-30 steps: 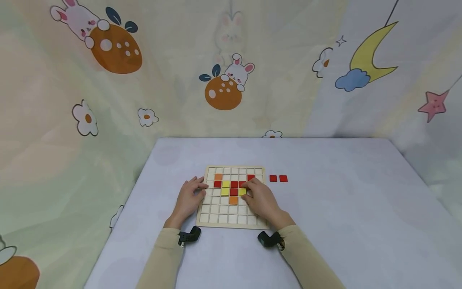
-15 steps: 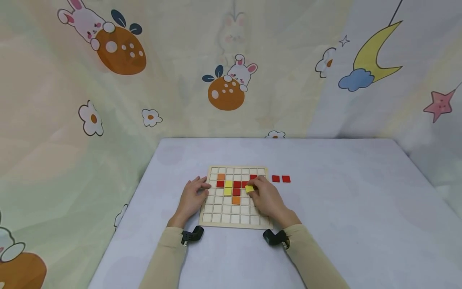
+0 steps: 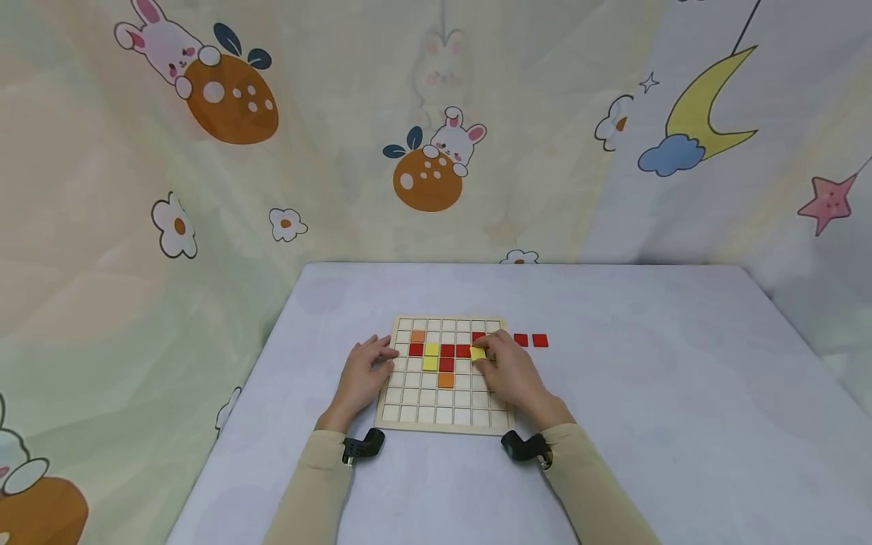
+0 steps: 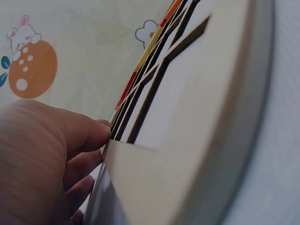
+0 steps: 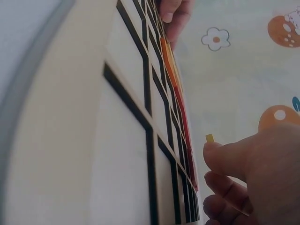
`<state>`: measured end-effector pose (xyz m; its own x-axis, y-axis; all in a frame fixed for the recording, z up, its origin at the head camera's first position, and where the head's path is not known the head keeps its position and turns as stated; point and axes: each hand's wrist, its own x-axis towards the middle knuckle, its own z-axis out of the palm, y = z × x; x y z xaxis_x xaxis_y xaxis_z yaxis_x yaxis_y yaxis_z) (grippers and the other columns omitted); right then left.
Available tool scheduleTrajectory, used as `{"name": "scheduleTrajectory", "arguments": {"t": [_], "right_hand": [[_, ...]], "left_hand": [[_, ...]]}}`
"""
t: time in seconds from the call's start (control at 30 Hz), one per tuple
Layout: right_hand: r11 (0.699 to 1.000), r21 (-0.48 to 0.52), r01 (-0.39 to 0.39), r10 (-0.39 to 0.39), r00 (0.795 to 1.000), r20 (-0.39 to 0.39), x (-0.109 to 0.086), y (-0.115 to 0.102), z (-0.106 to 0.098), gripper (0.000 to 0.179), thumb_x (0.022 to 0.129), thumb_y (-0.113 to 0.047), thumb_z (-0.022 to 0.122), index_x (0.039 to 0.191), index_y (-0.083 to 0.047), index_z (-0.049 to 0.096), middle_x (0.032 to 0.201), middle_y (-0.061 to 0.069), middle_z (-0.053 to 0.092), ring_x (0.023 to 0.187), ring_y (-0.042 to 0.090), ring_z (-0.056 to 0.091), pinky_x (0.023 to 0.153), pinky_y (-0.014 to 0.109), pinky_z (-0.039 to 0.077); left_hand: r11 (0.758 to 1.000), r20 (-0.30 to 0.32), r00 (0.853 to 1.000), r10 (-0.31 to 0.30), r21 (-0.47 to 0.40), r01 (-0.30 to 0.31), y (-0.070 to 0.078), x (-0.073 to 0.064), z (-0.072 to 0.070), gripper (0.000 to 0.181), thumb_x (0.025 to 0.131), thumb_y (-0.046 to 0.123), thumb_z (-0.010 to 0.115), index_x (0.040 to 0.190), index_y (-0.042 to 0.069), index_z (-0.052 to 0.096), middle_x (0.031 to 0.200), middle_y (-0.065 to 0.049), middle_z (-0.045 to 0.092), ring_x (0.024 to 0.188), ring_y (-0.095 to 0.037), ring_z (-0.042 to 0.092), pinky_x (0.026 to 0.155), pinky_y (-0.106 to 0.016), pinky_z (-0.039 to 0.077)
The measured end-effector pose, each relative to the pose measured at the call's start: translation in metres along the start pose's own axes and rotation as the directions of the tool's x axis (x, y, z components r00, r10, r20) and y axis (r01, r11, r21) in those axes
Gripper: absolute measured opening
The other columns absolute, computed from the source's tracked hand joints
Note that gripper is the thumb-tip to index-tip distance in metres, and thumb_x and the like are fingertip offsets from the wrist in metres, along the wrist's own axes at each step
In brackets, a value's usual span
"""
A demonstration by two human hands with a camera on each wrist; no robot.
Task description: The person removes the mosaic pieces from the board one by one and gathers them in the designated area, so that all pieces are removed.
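A wooden grid board (image 3: 443,430) lies flat on the table, with several red, yellow and orange square tiles set in its cells. My right hand (image 3: 512,372) pinches a yellow tile (image 3: 478,353) between thumb and fingers over the board's right part; the right wrist view shows that tile's edge (image 5: 209,138) above the thumb, apart from the board. At the board's left edge rests my left hand (image 3: 361,375), fingers fairly straight, with the thumb (image 4: 96,133) touching the frame in the left wrist view. Some cells are hidden behind the right hand.
Two loose red tiles (image 3: 521,341) lie side by side on the white table (image 3: 647,393), just right of the board. Behind the table hangs a patterned cloth (image 3: 327,136) with rabbits, flowers and a moon.
The yellow tile has come out of its cell in the board, and my right hand has carried it a little right and away from me. My left hand stays at the board's edge.
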<state>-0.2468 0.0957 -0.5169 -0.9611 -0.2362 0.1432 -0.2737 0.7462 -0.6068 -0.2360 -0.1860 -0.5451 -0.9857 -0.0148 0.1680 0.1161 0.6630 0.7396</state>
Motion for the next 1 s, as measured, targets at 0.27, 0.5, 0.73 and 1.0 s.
{"name": "scheduleTrajectory", "arguments": {"t": [0.27, 0.5, 0.73, 1.0], "right_hand": [[1.000, 0.020, -0.021, 0.021, 1.000, 0.008, 0.001, 0.004, -0.005, 0.032, 0.088, -0.016, 0.071, 0.120, -0.012, 0.066, 0.112, 0.002, 0.057, 0.087, 0.019, 0.053, 0.075, 0.029, 0.052], [1.000, 0.020, -0.017, 0.017, 1.000, -0.010, 0.002, 0.012, -0.010, 0.033, 0.089, -0.017, 0.069, 0.122, -0.011, 0.065, 0.118, 0.004, 0.057, 0.090, 0.021, 0.053, 0.080, 0.035, 0.052], [0.999, 0.025, -0.026, 0.027, 0.999, -0.020, 0.003, 0.019, -0.017, 0.033, 0.090, -0.017, 0.069, 0.122, -0.012, 0.065, 0.119, 0.005, 0.057, 0.093, 0.021, 0.054, 0.083, 0.038, 0.053], [0.999, 0.020, -0.036, 0.037, 0.998, -0.046, 0.004, 0.025, -0.024, 0.032, 0.089, -0.016, 0.070, 0.121, -0.012, 0.065, 0.119, 0.006, 0.058, 0.094, 0.023, 0.054, 0.081, 0.038, 0.051]], "left_hand": [[1.000, 0.000, 1.000, -0.008, -0.005, 0.008, 0.002, 0.000, -0.001, 0.016, 0.091, 0.010, 0.063, 0.104, 0.013, 0.072, 0.143, -0.007, 0.053, 0.143, -0.027, 0.033, 0.121, -0.044, 0.010], [1.000, -0.008, 1.000, -0.004, -0.011, 0.003, 0.002, -0.001, -0.001, 0.016, 0.091, 0.009, 0.063, 0.104, 0.013, 0.072, 0.143, -0.008, 0.053, 0.143, -0.028, 0.033, 0.121, -0.044, 0.010], [1.000, -0.009, 1.000, -0.004, -0.015, 0.004, 0.000, -0.002, 0.000, 0.016, 0.091, 0.009, 0.063, 0.104, 0.013, 0.073, 0.142, -0.007, 0.053, 0.143, -0.028, 0.033, 0.121, -0.044, 0.009], [1.000, -0.016, 1.000, -0.013, -0.002, 0.013, 0.000, -0.001, 0.001, 0.016, 0.091, 0.010, 0.063, 0.103, 0.014, 0.073, 0.142, -0.006, 0.053, 0.143, -0.027, 0.032, 0.121, -0.044, 0.009]]}}
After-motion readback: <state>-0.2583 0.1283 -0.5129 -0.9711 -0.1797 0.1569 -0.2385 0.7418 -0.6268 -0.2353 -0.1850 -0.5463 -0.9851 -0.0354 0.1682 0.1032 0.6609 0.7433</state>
